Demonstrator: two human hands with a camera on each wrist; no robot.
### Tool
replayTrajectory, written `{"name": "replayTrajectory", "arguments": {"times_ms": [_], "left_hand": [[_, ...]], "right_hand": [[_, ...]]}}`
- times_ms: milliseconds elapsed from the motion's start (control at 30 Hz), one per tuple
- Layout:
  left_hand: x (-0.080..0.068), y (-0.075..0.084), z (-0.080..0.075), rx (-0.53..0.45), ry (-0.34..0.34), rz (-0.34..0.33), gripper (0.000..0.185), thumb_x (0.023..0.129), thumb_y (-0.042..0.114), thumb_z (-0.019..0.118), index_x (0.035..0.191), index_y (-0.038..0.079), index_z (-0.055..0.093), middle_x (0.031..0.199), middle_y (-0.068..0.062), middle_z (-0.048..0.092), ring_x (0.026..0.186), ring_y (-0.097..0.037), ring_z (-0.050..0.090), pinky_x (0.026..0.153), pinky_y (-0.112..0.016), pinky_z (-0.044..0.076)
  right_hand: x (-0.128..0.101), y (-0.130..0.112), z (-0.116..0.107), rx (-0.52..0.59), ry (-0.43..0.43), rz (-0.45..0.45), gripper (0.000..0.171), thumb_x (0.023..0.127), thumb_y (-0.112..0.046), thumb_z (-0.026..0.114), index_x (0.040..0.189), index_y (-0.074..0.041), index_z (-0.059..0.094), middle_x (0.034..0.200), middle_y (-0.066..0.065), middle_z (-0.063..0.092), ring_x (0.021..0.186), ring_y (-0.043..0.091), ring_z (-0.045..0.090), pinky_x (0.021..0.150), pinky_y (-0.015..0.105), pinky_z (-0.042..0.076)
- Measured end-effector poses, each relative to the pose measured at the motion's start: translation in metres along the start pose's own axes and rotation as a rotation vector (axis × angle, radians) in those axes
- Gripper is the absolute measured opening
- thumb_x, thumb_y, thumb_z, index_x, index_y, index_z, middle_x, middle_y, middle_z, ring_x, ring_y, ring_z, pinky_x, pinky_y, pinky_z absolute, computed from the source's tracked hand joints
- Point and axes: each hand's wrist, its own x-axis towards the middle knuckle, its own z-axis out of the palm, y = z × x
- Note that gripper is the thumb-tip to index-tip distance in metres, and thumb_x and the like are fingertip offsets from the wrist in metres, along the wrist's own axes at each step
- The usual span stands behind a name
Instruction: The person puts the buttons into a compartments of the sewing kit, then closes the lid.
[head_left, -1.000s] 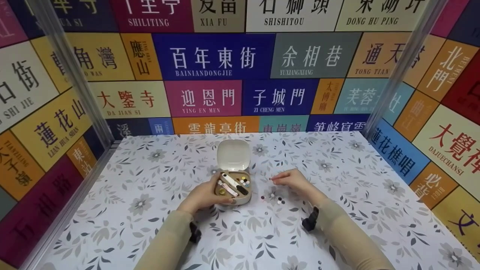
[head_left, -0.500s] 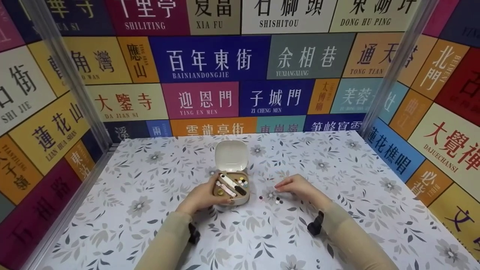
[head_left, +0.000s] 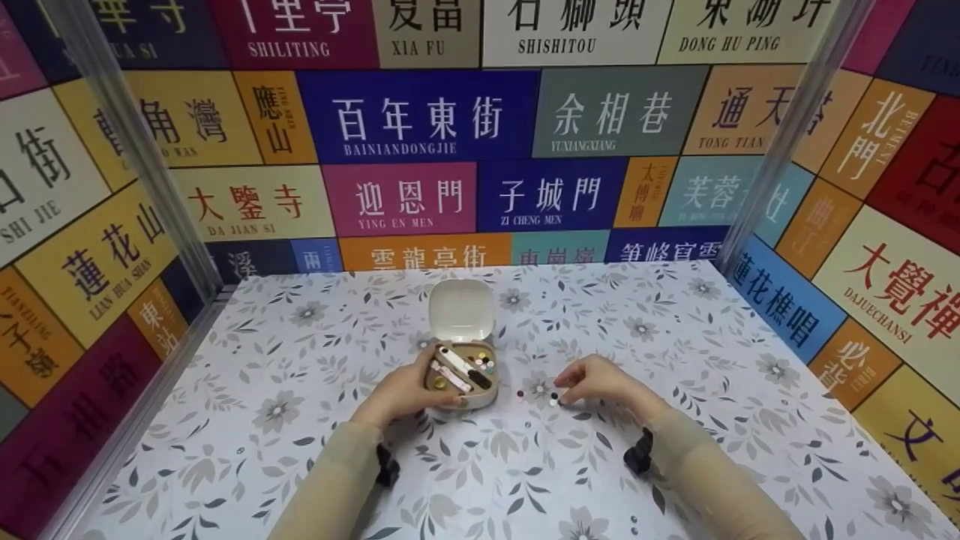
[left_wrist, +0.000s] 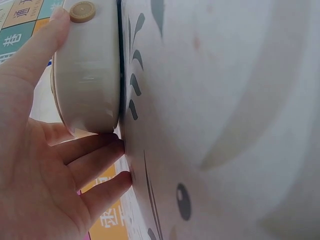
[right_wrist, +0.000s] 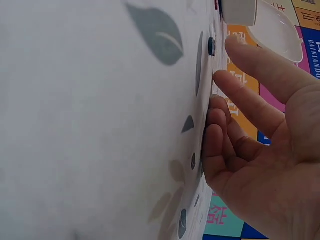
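Beige, the small open plastic sewing box (head_left: 461, 373) is gripped at mid-desk by the left hand (head_left: 405, 390); the right hand (head_left: 600, 382), fingers (right_wrist: 220, 112) curled, is pressed beside scattered small buttons (head_left: 553, 397).

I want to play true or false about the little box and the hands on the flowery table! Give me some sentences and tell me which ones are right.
1. The little box has its lid standing open. True.
2. The left hand is holding the box. True: its fingers wrap the box's side.
3. The right hand is inside the box. False: it is on the tablecloth to the right of the box, fingertips down by the tiny buttons.
4. All the tiny buttons are in the box. False: a few lie loose on the cloth beside it.
5. The walls are plain white. False: they are covered with colourful signs.
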Motion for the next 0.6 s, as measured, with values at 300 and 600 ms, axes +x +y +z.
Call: {"name": "replayTrajectory", "arguments": {"times_ms": [300,600], "left_hand": [[0.0004,-0.0005,-0.0008,-0.022,0.001,0.0,0.12,0.062,0.062,0.083,0.156,0.027,0.018,0.143,-0.016,0.048,0.124,-0.037,0.049,0.104,-0.053,0.036],[-0.0012,-0.0003,0.0001,-0.023,0.0,-0.011,0.122,0.06,0.063,0.083,0.157,0.029,0.016,0.145,-0.016,0.046,0.126,-0.038,0.047,0.106,-0.054,0.034]], "right_hand": [[0.0024,0.0003,0.0036,-0.098,0.028,-0.088,0.031,0.063,-0.009,0.085,0.087,-0.005,0.065,0.075,0.002,0.059,0.068,0.014,0.051,0.064,0.03,0.045],[0.0047,0.0002,0.007,-0.073,0.049,-0.052,0.028,0.064,-0.006,0.083,0.087,-0.006,0.066,0.071,-0.001,0.056,0.065,0.015,0.051,0.063,0.031,0.045]]}}
